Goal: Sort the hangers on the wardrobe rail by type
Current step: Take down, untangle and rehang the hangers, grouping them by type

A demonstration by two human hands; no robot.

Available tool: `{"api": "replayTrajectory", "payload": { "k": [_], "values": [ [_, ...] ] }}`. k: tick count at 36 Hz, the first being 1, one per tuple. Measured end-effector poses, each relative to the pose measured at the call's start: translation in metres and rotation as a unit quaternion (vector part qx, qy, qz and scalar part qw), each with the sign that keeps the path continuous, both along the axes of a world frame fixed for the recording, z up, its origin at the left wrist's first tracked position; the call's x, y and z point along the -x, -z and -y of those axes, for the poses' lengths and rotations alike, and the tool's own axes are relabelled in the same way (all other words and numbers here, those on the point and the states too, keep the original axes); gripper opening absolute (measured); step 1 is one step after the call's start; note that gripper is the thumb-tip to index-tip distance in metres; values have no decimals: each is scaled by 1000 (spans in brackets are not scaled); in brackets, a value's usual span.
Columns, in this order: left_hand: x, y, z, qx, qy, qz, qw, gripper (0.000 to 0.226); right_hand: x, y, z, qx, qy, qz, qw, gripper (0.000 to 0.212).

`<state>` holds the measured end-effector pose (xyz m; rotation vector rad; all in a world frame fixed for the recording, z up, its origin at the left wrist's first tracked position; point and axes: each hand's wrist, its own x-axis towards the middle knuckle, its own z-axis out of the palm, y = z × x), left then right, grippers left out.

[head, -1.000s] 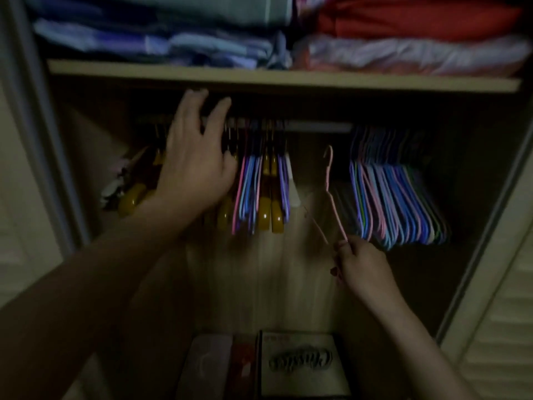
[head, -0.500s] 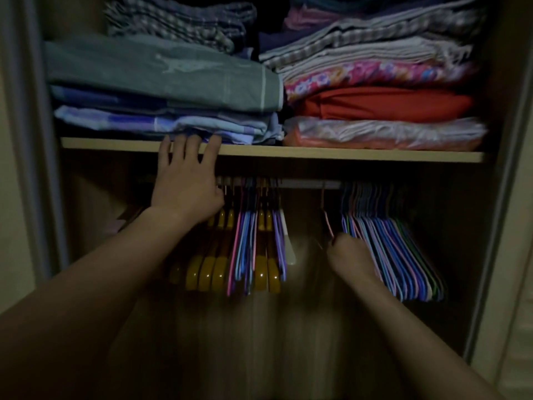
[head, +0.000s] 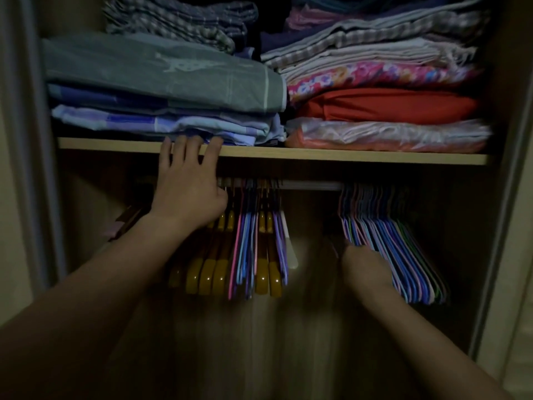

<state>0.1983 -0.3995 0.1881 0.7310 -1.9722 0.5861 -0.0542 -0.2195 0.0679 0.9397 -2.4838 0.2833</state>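
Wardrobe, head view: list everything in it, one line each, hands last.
Wardrobe rail: one, pale metal, under the shelf.
Mixed hangers: one bunch, yellow-brown wooden ones mingled with thin pink, blue and purple ones, left part of the rail.
Thin hangers: one bunch, pink, blue, purple and green, right part of the rail.
Shelf: one, light wood, above the rail.
Folded fabrics: two stacks, grey-green, blue, checked, floral pink, red, on the shelf.
Left hand: fingers straight, tips at the shelf edge, in front of the rail.
Right hand: low at the thin bunch's left edge; grip too dark to tell.
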Motion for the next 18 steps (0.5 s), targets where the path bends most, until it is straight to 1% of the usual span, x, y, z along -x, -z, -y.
{"api": "replayTrajectory", "payload": {
  "k": [1, 3, 4, 5, 6, 7, 9, 11, 12, 13, 15, 18],
  "values": [
    [0, 0, 0, 0, 1, 0, 1000, 93, -5, -3, -1, 1, 10, -4, 1000, 32],
    [0, 1, 1, 0, 0, -1, 1000, 93, -12, -7, -1, 37, 16, -47, 998, 33],
    [0, 1, 1, -1, -1, -1, 1000, 93, -17, -8, 0, 70, -7, -69, 995, 32],
    [1, 2, 1, -2, -2, -1, 1000, 94, -21, -8, 3, 111, -51, -76, 990, 27],
    [1, 2, 1, -1, -4, 0, 1000, 94, -25, -8, 7, 151, -100, -58, 982, 22],
    [1, 2, 1, -1, -4, 1, 1000, 94, -28, -10, 13, 181, -143, -3, 973, 19],
    [1, 3, 1, 0, -4, 1, 1000, 95, -34, -16, 28, 202, -195, 170, 945, 19],
    [1, 3, 1, 4, -5, -1, 1000, 95, -35, -18, 44, 211, -211, 332, 895, 22],
    [0, 2, 2, 5, -4, -2, 1000, 94, -34, -18, 52, 217, -213, 387, 870, 24],
    [0, 2, 1, 5, -3, -3, 1000, 94, -32, -16, 59, 228, -212, 429, 848, 26],
    [-1, 1, 1, 2, 1, -4, 1000, 93, -29, -14, 67, 246, -210, 484, 813, 27],
    [-1, 2, 1, -2, -1, 0, 1000, 93, -29, -14, 74, 270, -206, 525, 780, 21]
  ]
}}
